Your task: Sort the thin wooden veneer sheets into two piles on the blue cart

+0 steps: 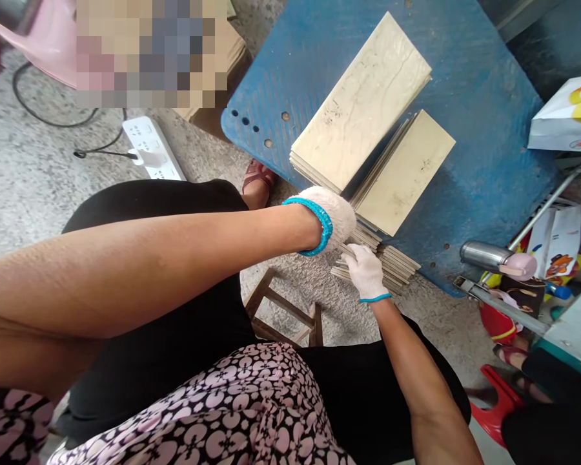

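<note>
Both my hands wear white knit gloves with blue cuffs. My left hand [333, 216] reaches over the near edge of the blue table, beside the stacks; its fingers are hidden beneath the glove's back. Just below it, my right hand [366, 268] is closed on the edges of a bunch of thin cream boards [397, 268] at the table's near edge. A tall stack of larger cream boards [363, 97] lies flat on the blue table. Next to it is a second stack of boards [409, 171], leaning slightly, with dark smudges on its top face.
The blue table [484, 129] has holes near its corner. A steel flask [494, 257], a metal bar and a white paper bag [561, 116] are at right. A white power strip [152, 148] with a cable lies on the floor. A wooden stool [290, 307] stands below my hands.
</note>
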`<state>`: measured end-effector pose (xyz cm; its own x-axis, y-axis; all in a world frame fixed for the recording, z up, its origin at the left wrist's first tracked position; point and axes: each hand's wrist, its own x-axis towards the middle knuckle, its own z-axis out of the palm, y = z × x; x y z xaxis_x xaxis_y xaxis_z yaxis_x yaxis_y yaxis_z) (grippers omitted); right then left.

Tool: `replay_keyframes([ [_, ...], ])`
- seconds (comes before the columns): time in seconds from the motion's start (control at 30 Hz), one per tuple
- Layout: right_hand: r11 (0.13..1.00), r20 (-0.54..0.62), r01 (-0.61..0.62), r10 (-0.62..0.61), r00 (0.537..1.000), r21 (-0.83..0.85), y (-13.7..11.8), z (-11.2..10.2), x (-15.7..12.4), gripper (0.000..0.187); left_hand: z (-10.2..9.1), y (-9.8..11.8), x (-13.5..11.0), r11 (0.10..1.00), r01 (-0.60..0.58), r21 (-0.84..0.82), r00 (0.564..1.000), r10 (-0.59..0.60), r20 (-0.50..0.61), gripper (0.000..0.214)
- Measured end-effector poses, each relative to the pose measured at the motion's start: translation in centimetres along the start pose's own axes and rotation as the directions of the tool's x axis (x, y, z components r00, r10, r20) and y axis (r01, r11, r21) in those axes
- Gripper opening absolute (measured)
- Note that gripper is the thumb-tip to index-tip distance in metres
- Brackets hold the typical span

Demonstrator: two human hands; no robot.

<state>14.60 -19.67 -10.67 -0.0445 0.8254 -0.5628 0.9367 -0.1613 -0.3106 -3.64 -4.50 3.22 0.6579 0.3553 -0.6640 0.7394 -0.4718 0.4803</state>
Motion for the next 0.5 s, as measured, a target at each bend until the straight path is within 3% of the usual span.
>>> replay_keyframes([
  [0.4,0.989,0.008,-0.030,0.031,0.999,-0.143,-1.6,-0.4,0.4,0.031,0.0,0.4,0.5,0.995,-0.039,0.089,0.999,0.038,0.012,0.033],
  [0.5,0.984,-0.042,-0.029,0.022,0.999,-0.175,-2.1,-1.0,0.1,0.031,0.5,0.1,1.4,0.996,-0.026,-0.090,0.999,0.024,-0.027,0.027],
])
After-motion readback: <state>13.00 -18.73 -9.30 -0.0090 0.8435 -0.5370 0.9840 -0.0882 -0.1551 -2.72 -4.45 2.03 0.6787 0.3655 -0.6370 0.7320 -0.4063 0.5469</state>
